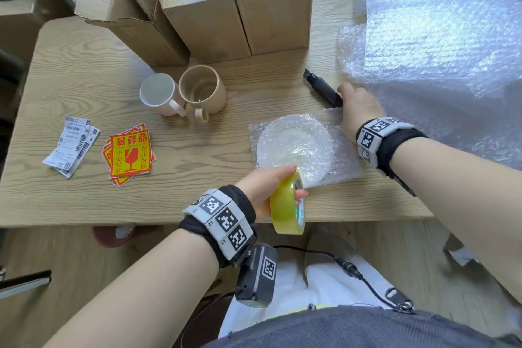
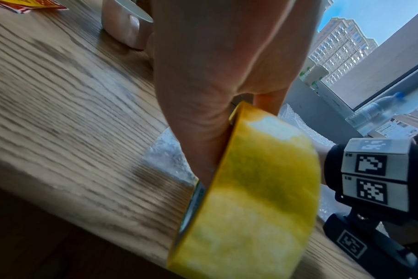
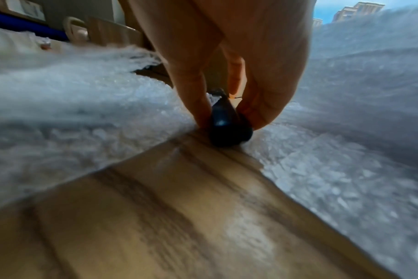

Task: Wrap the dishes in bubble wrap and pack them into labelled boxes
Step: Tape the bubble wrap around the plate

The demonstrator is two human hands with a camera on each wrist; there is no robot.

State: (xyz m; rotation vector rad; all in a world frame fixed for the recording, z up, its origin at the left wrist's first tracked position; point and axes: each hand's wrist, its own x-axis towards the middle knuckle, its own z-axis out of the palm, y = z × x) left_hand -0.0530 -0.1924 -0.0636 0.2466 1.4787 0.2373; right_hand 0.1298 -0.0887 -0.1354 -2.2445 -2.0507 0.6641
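Wood-grain table (image 1: 197,155), window with high-rises beyond, open cardboard boxes (image 1: 214,5) at its far edge, contents unseen, two empty mugs (image 1: 183,92) before them, bubble-wrapped plate (image 1: 296,147) near front edge, left hand (image 1: 265,192) gripping yellow tape roll (image 1: 286,205), right hand (image 1: 358,110) pinching black utility knife (image 1: 322,87), bubble wrap sheet (image 1: 437,37) at right.

Round white plate (image 1: 293,147), loosely covered by bubble wrap (image 1: 343,135), lies flat on table (image 1: 197,150).

L hand (image 2: 217,79) grips yellow tape roll (image 2: 251,198) above table (image 2: 60,113).
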